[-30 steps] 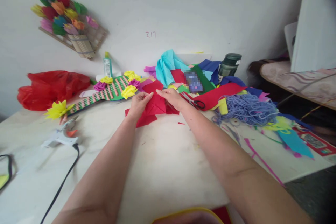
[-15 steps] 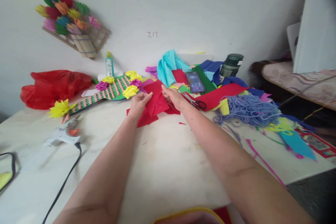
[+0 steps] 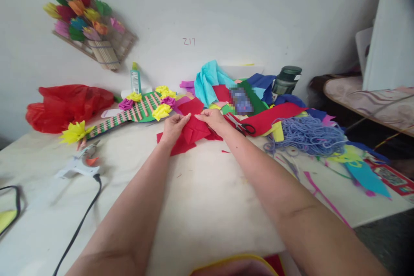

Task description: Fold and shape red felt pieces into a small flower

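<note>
Over the middle of the table, a piece of red crepe paper (image 3: 195, 126) is stretched between my two hands. My left hand (image 3: 174, 128) pinches its left side between thumb and forefinger. Opposite, my right hand (image 3: 214, 120) pinches it near the centre, the fingertips a short gap from those of the left. More red pieces (image 3: 181, 148) lie under and around my hands, partly hidden by them. Just right of my right hand lie scissors (image 3: 241, 125) with dark handles, on a long red paper strip (image 3: 274, 118).
At left are a guitar-shaped craft (image 3: 129, 114) with paper flowers, a glue gun (image 3: 80, 166) with a black cord, and a red plastic bag (image 3: 67, 108). A glue bottle (image 3: 135, 79) stands behind. To the right are blue yarn (image 3: 307, 136) and a dark jar (image 3: 286, 79).
My right hand's fingertips have come down and inward, closer to my left hand, and now pinch the red paper. The left hand keeps its pinch. The view has shifted slightly.
</note>
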Available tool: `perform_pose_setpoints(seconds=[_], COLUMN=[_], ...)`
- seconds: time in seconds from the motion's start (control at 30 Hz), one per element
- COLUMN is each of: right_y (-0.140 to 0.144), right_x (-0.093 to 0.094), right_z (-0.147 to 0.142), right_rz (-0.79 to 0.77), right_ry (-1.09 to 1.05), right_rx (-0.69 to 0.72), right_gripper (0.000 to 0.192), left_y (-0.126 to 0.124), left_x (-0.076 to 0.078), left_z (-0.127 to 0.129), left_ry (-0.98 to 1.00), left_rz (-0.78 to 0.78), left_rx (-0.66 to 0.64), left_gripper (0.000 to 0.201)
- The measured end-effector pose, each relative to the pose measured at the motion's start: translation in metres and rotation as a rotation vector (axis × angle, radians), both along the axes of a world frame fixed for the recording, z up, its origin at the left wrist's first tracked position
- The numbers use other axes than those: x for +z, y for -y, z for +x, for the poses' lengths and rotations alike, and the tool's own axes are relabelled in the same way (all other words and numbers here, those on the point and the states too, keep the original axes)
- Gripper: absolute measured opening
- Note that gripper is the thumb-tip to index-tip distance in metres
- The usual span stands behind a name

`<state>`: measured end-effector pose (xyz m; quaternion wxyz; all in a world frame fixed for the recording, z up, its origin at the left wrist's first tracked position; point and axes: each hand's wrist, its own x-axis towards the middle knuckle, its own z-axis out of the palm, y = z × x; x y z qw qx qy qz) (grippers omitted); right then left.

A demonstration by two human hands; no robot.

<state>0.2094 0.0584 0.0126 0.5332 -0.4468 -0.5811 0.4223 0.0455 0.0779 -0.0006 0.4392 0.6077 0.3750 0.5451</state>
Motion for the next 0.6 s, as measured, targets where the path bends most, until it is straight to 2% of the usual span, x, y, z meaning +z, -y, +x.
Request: perform_pose_setpoints(seconds=[0.17, 0.27, 0.37, 0.47, 0.6], right_y=[0.0069, 0.0072, 0.0044, 0.0012, -0.0005], right_x=[0.0082, 0.0084, 0.0052, 0.0019, 0.0007], right_z=[-0.0029, -0.0045, -0.0067, -0.0084, -0.0082], right_rz=[-0.101, -0.198, -0.208, -0.169, -0.149], right_ry=[-0.145, -0.148, -0.172, -0.205, -0.186], right_rx=[0.079, 0.147, 0.140, 0.077, 0.069], right_gripper=[0.040, 0.037, 0.029, 0.020, 0.016], left_y=[-0.0058, -0.0076, -0.0072, -0.0040, 0.0021], left_x=[-0.0021, -0.0020, -0.0015, -0.0001, 0.0038], left_z=[0.0009, 0.0012, 0.0015, 0.0013, -0.0037], left_ry=[-0.032, -0.018, -0.029, -0.030, 0.078], left_rz=[0.062, 0.077, 0.078, 0.055, -0.082], left_rx=[0.165, 0.261, 0.308, 0.227, -0.040], left_gripper=[0.038, 0.036, 0.037, 0.040, 0.041])
